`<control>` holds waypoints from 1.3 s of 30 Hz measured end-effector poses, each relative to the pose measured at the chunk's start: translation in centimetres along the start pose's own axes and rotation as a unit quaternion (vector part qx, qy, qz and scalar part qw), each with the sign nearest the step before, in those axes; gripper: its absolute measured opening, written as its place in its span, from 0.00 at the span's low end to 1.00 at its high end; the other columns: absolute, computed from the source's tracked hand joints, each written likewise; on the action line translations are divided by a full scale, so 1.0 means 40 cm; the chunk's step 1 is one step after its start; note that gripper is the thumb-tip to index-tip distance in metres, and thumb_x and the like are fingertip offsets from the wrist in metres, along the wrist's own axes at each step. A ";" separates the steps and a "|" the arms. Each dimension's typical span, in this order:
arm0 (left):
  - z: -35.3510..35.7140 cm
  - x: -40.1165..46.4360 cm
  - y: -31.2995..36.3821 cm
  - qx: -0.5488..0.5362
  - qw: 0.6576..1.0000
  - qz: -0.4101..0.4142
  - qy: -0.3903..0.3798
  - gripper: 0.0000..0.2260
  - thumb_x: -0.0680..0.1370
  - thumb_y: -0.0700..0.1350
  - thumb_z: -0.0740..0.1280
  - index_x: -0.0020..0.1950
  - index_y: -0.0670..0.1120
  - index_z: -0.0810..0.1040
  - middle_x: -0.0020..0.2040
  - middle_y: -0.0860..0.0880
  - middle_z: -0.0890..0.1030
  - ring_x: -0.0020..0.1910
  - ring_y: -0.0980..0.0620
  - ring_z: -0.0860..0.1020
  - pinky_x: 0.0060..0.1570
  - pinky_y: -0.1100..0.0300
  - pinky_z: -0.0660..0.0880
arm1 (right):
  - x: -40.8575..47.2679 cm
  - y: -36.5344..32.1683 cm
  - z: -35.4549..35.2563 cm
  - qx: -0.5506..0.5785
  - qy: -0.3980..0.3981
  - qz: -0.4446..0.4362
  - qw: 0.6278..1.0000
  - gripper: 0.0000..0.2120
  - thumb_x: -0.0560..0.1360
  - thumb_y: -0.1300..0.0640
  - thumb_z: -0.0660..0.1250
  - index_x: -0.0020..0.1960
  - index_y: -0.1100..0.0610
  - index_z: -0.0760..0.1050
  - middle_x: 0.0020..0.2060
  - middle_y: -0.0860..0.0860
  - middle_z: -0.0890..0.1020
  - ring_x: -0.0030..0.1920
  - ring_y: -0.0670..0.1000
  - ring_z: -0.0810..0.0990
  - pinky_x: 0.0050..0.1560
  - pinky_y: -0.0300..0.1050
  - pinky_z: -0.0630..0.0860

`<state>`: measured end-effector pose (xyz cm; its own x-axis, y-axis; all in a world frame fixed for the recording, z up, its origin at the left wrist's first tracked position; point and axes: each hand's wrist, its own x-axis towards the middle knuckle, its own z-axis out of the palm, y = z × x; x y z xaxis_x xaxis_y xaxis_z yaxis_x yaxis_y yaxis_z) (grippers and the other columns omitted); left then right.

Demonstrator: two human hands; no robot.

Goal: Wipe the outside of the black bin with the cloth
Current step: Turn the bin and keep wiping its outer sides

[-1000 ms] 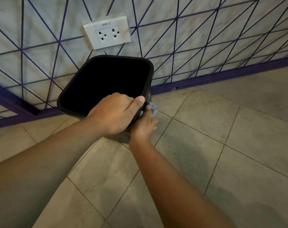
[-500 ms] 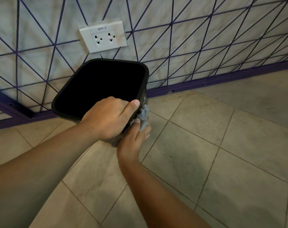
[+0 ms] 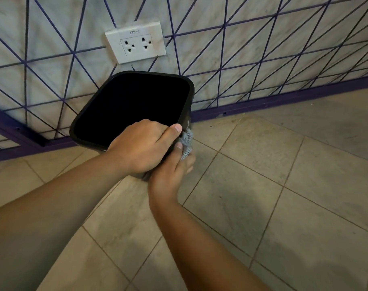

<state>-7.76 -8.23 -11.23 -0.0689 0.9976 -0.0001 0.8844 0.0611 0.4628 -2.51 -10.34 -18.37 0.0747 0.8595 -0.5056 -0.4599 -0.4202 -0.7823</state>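
Note:
The black bin (image 3: 107,89), square with rounded corners, is tilted toward me so its dark inside faces the camera. My left hand (image 3: 141,147) grips its near right rim, thumb on the rim's corner. Just below that, my right hand (image 3: 170,171) holds a grey cloth (image 3: 186,143) against the bin's outer right side. Most of that outer wall is hidden behind my hands.
Behind the bin rises a pale wall with purple crossing lines, a white double socket (image 3: 136,44) and a purple skirting strip (image 3: 283,100). Beige floor tiles (image 3: 262,185) spread to the right and toward me.
My right hand with the cloth slid down the bin's right side and then back up toward the rim. The left hand kept its grip on the rim.

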 end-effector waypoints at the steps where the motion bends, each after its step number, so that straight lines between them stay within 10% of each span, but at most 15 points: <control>1: 0.000 0.000 0.000 0.002 1.000 -0.002 0.003 0.26 0.83 0.57 0.55 0.26 0.51 0.68 0.22 0.53 0.72 0.24 0.58 0.72 0.31 0.57 0.62 | 0.012 0.002 -0.001 -0.003 0.013 -0.002 1.000 0.29 0.82 0.38 0.58 0.77 0.52 0.64 0.60 0.44 0.68 0.71 0.55 0.72 0.70 0.60 0.76; 19: -0.002 -0.001 0.003 0.005 1.000 -0.008 -0.003 0.26 0.83 0.57 0.54 0.26 0.49 0.68 0.22 0.51 0.69 0.23 0.55 0.70 0.30 0.56 0.62 | 0.046 0.010 -0.020 -0.021 0.020 0.035 0.999 0.23 0.86 0.48 0.58 0.78 0.52 0.62 0.64 0.49 0.67 0.68 0.54 0.71 0.71 0.60 0.74; 23: -0.003 0.004 -0.004 -0.004 1.000 -0.010 -0.017 0.25 0.83 0.58 0.54 0.27 0.55 0.73 0.23 0.55 0.74 0.24 0.57 0.71 0.31 0.56 0.62 | 0.031 0.017 -0.029 -0.048 -0.024 0.002 0.999 0.20 0.86 0.49 0.57 0.76 0.50 0.62 0.58 0.44 0.67 0.65 0.45 0.70 0.62 0.42 0.73; 39: -0.005 -0.010 0.016 0.023 1.000 0.000 0.001 0.25 0.84 0.55 0.53 0.28 0.50 0.66 0.26 0.49 0.68 0.26 0.52 0.69 0.31 0.56 0.62 | 0.126 0.033 -0.120 -0.172 -0.038 0.024 0.984 0.28 0.86 0.50 0.59 0.82 0.54 0.55 0.71 0.54 0.63 0.73 0.59 0.68 0.77 0.60 0.68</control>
<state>-7.26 -8.59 -10.75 -0.0699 0.9976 0.0018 0.9050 0.0626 0.4207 1.51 -7.98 -23.69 -0.0126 0.8501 -0.5264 -0.1330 -0.5232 -0.8418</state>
